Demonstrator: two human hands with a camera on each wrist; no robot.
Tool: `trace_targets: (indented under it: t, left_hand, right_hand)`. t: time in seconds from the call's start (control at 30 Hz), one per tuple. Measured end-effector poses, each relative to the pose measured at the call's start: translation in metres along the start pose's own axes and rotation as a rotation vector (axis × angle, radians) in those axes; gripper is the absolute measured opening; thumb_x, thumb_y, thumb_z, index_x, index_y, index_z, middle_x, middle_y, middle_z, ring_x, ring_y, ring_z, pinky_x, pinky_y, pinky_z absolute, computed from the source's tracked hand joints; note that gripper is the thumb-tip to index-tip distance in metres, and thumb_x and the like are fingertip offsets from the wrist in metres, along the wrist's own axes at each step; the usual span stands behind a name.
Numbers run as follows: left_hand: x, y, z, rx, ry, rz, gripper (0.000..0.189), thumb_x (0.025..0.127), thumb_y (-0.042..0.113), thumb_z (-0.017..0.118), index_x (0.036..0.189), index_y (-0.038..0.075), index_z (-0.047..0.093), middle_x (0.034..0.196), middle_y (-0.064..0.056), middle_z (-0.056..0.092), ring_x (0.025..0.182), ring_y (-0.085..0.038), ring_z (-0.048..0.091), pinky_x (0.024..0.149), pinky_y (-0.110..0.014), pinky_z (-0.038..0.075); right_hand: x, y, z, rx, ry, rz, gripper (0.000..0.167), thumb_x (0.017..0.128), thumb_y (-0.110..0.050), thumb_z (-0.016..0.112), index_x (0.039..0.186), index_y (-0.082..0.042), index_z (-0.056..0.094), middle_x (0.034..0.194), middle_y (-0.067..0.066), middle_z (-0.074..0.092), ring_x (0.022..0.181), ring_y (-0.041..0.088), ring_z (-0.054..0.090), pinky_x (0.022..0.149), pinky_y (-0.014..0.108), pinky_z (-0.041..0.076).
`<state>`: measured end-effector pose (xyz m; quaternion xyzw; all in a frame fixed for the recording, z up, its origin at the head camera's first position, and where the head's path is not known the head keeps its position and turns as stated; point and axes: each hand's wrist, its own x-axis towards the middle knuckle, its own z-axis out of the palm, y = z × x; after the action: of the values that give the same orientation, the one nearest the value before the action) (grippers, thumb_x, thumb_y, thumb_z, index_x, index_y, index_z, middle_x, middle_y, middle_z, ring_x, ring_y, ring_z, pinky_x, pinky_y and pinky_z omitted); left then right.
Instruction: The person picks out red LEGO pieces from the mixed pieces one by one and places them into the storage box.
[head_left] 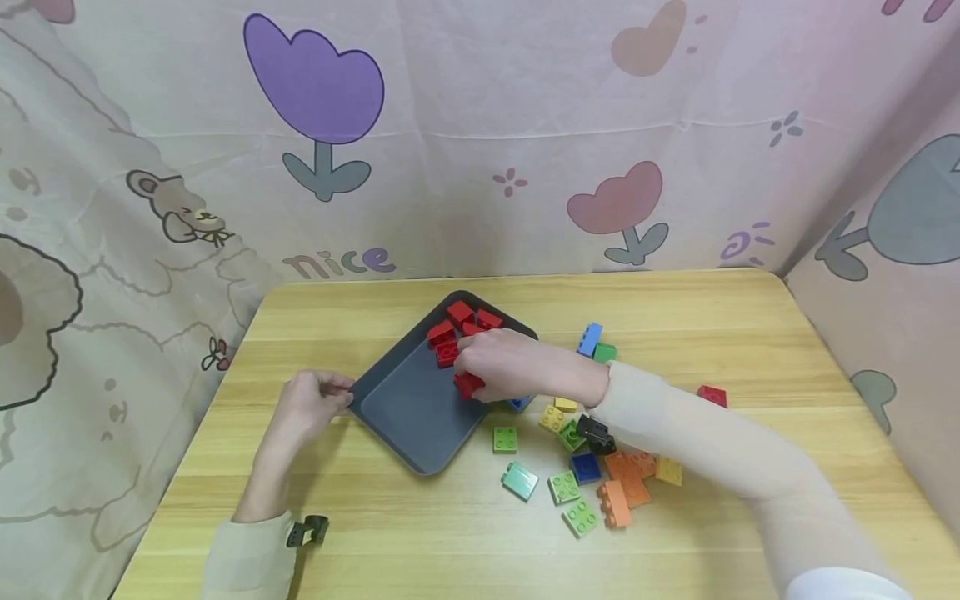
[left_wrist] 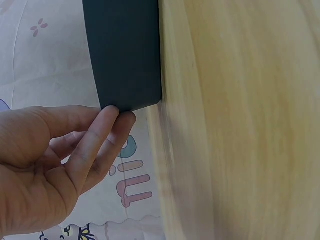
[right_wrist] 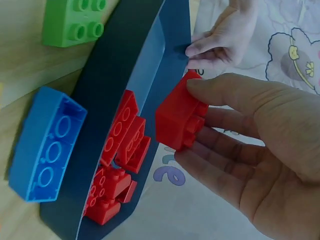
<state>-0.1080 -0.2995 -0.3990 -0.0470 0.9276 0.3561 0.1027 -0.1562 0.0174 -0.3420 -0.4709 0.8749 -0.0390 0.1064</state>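
Note:
A dark grey tray [head_left: 412, 412] lies turned cornerwise on the table. My left hand [head_left: 306, 407] holds its left corner, with fingertips [left_wrist: 111, 116] against the corner in the left wrist view. Over the tray, my right hand [head_left: 506, 364] pinches a red toy brick [right_wrist: 175, 115] between thumb and fingers; its studs face the palm. Several other red bricks [right_wrist: 120, 182] lie in the far part of the tray, partly hidden by the right hand in the head view. Just outside the tray wall, a blue brick [right_wrist: 46, 145] and a green brick [right_wrist: 74, 24] lie near the right hand.
Right of the tray, loose bricks are scattered: light green [head_left: 580, 517], teal [head_left: 520, 481], orange [head_left: 615, 503], yellow [head_left: 669, 471] and dark blue [head_left: 585, 467]. One red brick [head_left: 712, 395] lies farther right, beyond the right forearm. A patterned cloth [head_left: 465, 208] hangs behind the table.

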Motion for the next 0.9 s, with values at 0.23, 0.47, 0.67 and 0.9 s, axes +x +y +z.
trace_targets:
  t: [0.23,0.47,0.67,0.9]
  left_hand:
    - [0.000,-0.001,0.001,-0.005,0.004,0.002,0.022,0.097,-0.001,0.068,0.116,-0.010,0.073,0.103,-0.024,0.077,0.085,-0.026,0.077,0.067,-0.028,0.058]
    - [-0.001,0.000,0.000,-0.001,0.002,-0.003,0.022,0.098,-0.001,0.068,0.117,-0.009,0.073,0.103,-0.024,0.077,0.086,-0.026,0.077,0.068,-0.030,0.059]
    - [0.000,0.000,-0.001,-0.002,0.000,-0.004,0.022,0.098,0.000,0.068,0.117,-0.009,0.073,0.103,-0.024,0.077,0.086,-0.027,0.078,0.068,-0.031,0.059]
    - [0.000,0.000,-0.001,0.001,0.000,-0.003,0.022,0.098,-0.001,0.068,0.117,-0.009,0.073,0.103,-0.024,0.076,0.086,-0.024,0.077,0.068,-0.029,0.059]
  right_hand:
    - [0.021,0.001,0.002,0.023,0.004,-0.033,0.023,0.094,-0.025,0.081,0.115,-0.015,0.079,0.107,0.003,0.075,0.091,0.014,0.064,0.081,0.025,0.056]
    - [0.038,0.001,0.005,0.044,-0.021,-0.050,0.025,0.094,-0.027,0.082,0.116,-0.015,0.079,0.107,0.004,0.071,0.089,0.015,0.064,0.080,0.023,0.056]
    - [0.052,0.005,0.009,0.030,-0.004,-0.068,0.026,0.095,-0.029,0.080,0.117,-0.015,0.078,0.110,0.004,0.071,0.092,0.015,0.065,0.084,0.023,0.057]
    - [0.067,0.000,0.009,0.000,-0.014,-0.098,0.029,0.096,-0.030,0.080,0.121,-0.015,0.077,0.112,0.005,0.073,0.096,0.016,0.066,0.089,0.026,0.057]
